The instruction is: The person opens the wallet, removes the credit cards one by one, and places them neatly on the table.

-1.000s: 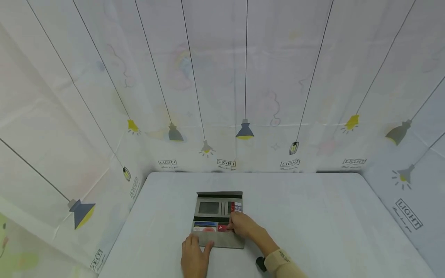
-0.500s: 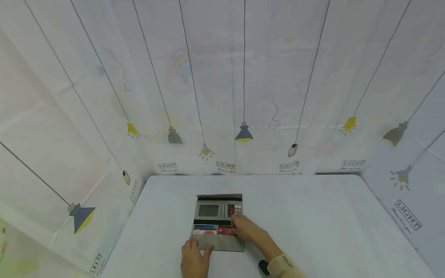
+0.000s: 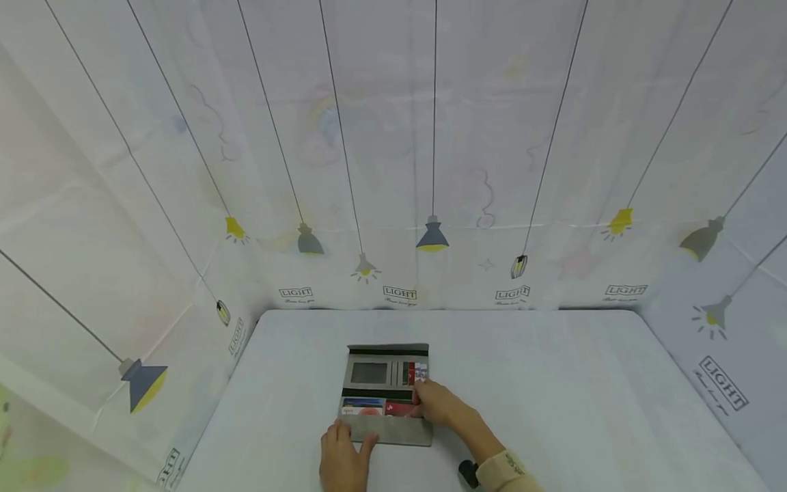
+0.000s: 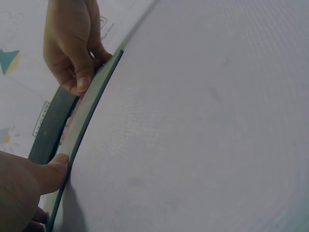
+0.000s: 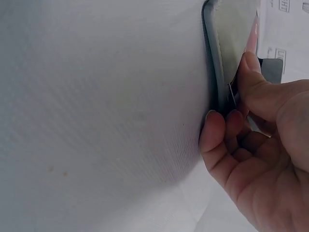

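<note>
Right hand (image 3: 439, 404) pinches the right edge of an open gray wallet (image 3: 385, 393) lying flat on a white table (image 3: 553, 396), thumb on top and curled fingers tucked under the edge. It sits at the red card (image 3: 399, 408) in the lower row of slots, much as it did 1 second ago, though the wrist now lies a little farther right and lower. Left hand (image 3: 343, 456) presses the wallet's near left corner with its thumb and fingertips, fingers relaxed rather than gripping, unchanged from the earlier frames. The wallet itself has not shifted on the table; only the head camera's framing has drifted slightly.

From the head view come the wallet's layout: a clear window pocket (image 3: 369, 372) at upper left, 2 cards upright in slots at upper right, a blue-and-white card (image 3: 363, 406) beside the red one below. Neither wrist camera shows these. The right wrist view instead shows the right hand (image 5: 251, 145) close up, its thumb (image 5: 253, 77) laid over the wallet (image 5: 227, 43) rim and the fingertips meeting the rim from beneath. The left wrist view looks along the wallet (image 4: 77, 121) edge-on, with the left hand (image 4: 24, 188) near the lens, thumb touching the edge, and the right hand (image 4: 72, 43) gripping the far end.

A printed backdrop of hanging lamps (image 3: 432, 232) surrounds the table.
</note>
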The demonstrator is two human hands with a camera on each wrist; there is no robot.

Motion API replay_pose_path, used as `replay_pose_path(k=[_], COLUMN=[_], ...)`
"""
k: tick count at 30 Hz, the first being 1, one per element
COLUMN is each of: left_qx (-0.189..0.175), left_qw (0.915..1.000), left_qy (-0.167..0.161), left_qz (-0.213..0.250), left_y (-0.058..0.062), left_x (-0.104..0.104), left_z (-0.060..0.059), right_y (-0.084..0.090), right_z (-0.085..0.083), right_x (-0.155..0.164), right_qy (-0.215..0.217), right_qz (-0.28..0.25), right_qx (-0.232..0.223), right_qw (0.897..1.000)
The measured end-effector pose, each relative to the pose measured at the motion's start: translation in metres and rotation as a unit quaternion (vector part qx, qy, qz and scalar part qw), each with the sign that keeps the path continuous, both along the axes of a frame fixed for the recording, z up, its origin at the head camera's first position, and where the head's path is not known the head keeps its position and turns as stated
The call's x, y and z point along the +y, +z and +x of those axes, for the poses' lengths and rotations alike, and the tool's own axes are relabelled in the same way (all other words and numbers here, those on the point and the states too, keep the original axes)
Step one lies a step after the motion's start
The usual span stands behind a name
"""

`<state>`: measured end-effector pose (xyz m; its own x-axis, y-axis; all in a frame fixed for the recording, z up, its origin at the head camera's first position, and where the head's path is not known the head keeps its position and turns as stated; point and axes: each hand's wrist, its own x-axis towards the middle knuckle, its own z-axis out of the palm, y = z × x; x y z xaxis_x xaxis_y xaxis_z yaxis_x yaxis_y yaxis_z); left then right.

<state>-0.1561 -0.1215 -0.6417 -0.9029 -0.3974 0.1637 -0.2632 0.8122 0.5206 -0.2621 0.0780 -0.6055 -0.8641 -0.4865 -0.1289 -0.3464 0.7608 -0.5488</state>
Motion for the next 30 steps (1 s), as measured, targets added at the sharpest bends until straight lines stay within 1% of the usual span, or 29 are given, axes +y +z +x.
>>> replay_pose_path(k=[5,12,18,23,30], left_qx=[0.006,0.011,0.038,0.027,0.012], left_qw=[1.0,0.9999,0.9992,0.9996,0.9999], left_qy=[0.003,0.004,0.009,0.008,0.008], left_qz=[0.001,0.005,0.001,0.0,0.006], left_y=[-0.002,-0.004,-0.005,-0.005,-0.005], left_x=[0.0,0.001,0.0,-0.001,0.0], left_z=[0.0,-0.001,0.0,-0.001,-0.001], right_y=[0.001,0.006,0.002,-0.002,-0.009], right_z=[-0.003,-0.008,-0.01,-0.009,-0.005], right_x=[-0.001,0.0,-0.001,0.0,0.01], right_qy=[0.004,0.011,0.01,0.001,0.006], right_qz=[0.025,0.033,0.019,0.002,-0.031], right_qx=[-0.008,-0.024,-0.019,-0.013,0.016], right_qw=[1.0,0.999,1.0,1.0,0.999])
